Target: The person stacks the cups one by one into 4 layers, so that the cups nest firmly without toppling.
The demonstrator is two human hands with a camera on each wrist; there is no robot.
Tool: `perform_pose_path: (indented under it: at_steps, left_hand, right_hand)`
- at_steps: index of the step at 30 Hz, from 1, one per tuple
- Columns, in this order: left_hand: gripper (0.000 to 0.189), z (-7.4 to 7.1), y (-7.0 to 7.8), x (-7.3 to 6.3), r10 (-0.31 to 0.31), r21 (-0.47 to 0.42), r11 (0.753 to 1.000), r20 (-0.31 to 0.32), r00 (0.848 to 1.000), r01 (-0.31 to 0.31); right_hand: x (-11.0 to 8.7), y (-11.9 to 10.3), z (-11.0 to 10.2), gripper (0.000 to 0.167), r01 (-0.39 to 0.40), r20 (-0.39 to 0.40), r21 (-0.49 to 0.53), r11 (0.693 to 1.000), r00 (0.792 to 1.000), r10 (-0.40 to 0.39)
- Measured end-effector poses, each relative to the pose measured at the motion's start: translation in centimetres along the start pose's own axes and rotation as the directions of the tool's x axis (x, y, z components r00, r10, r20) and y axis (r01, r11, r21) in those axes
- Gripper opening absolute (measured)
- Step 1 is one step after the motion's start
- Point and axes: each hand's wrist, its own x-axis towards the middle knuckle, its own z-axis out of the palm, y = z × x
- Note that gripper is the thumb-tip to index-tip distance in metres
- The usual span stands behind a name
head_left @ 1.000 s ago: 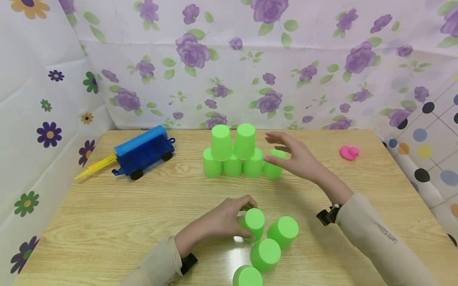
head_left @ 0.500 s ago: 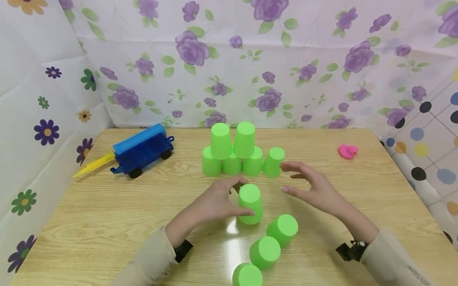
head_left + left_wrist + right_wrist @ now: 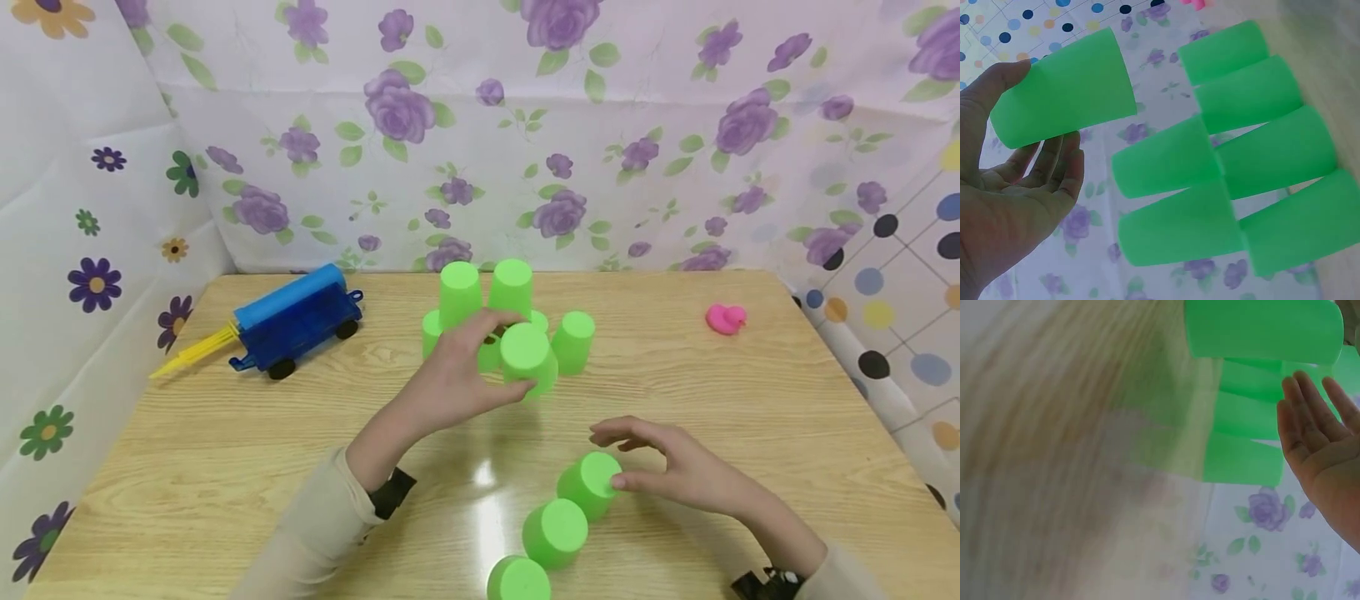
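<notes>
My left hand (image 3: 450, 371) pinches an upside-down green cup (image 3: 525, 350) between thumb and fingers. In the left wrist view this cup (image 3: 1072, 90) is raised, apart from the stacked cups. Behind it, two upper cups (image 3: 459, 292) stand on a row of inverted green cups (image 3: 573, 343), partly hidden by the hand and held cup. My right hand (image 3: 678, 467) is beside a cup (image 3: 592, 483) on the table, its thumb overlapping the rim in the head view. Relaxed fingers show on that hand (image 3: 1329, 444) in the right wrist view; contact cannot be told.
Two more inverted green cups (image 3: 555, 533) stand toward the table's (image 3: 262, 483) front edge. At the back left lies a blue toy cart (image 3: 300, 325) with a yellow pointed part. A pink toy duck (image 3: 725, 318) sits at the back right. Flowered cloth (image 3: 465, 133) hangs behind.
My left hand has lifted its cup from the table and carried it back toward the stack. The right hand has drawn back from the row's right-end cup to a nearer loose cup.
</notes>
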Motion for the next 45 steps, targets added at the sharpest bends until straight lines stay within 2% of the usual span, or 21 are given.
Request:
perform_pose_path:
  at_steps: [6,9,14,22,25,30,35,39,45]
  left_hand:
    - [0.058,-0.9,1.1,2.7,0.087,0.034,0.996,-0.015,0.996,-0.087]
    - [0.057,-1.5,1.4,4.0,0.124,0.048,0.991,-0.027,0.992,-0.122]
    - [0.058,-1.9,1.6,6.1,0.134,0.062,0.989,-0.031,0.99,-0.132]
    - [0.054,-1.3,0.8,9.1,0.099,0.111,0.989,0.006,0.995,-0.099]
    - [0.052,-1.0,0.4,9.9,0.065,0.13,0.989,0.004,0.998,-0.065]
    - [0.05,-0.4,-0.4,10.9,-0.004,0.151,0.989,0.009,1.0,0.002]
    - [0.047,0.0,-0.8,11.3,-0.069,0.167,0.984,0.08,0.994,0.054]
    - [0.048,0.4,-1.1,11.6,-0.127,0.216,0.971,0.124,0.984,0.099]
    - [0.051,1.2,-1.4,12.1,-0.178,0.359,0.927,0.16,0.971,0.11]
  right_hand:
    - [-0.9,0.5,0.4,0.058,0.03,0.046,0.041,0.999,0.998,-0.032]
    - [-1.0,0.5,0.7,0.064,0.05,0.053,0.017,0.999,0.997,-0.051]
    - [-0.8,0.5,1.1,0.063,0.076,0.035,-0.041,0.996,0.997,-0.075]
    - [-0.4,0.6,1.5,0.058,0.081,0.021,-0.035,0.996,0.997,-0.08]
    - [-0.5,0.7,1.5,0.057,0.063,0.018,-0.037,0.997,0.998,-0.063]
    - [-0.5,0.7,1.5,0.057,0.043,0.02,-0.037,0.998,0.999,-0.043]
    - [-0.4,0.7,1.7,0.056,0.048,0.016,-0.034,0.998,0.999,-0.047]
    - [-0.4,0.6,1.8,0.056,0.046,0.012,-0.017,0.999,0.999,-0.046]
    - [-0.9,0.6,1.7,0.056,0.024,0.005,-0.008,1.0,1.0,-0.024]
